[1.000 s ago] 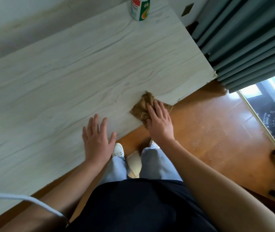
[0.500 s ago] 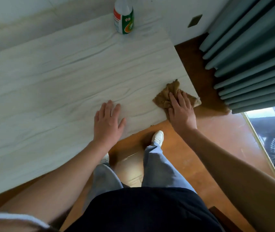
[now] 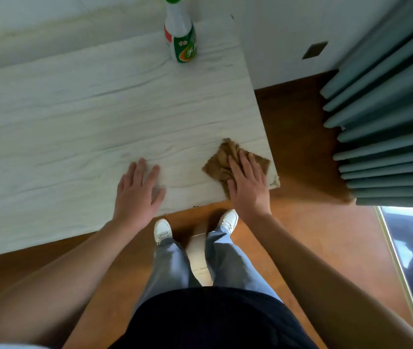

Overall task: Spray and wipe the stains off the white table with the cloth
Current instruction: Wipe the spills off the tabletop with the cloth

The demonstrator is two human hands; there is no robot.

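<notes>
- Left hand [image 3: 137,191] lies flat, fingers spread, holding nothing, likely bracing
- Spray bottle [image 3: 180,39] stands at the far edge, out of the wiping path
- Right hand [image 3: 247,183] presses flat on the brown cloth [image 3: 219,163] at the white surface [image 3: 74,127] near corner
- Teal curtain [image 3: 381,109] hangs over the wooden floor [image 3: 301,222]

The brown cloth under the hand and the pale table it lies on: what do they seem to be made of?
The brown cloth, under the right hand, looks like soft woven or terry fabric: it is crumpled with a fuzzy matte surface. The pale table looks like a matte board with printed grey wood grain, probably laminate; a chipped near corner hints at a thin surface layer.
</notes>
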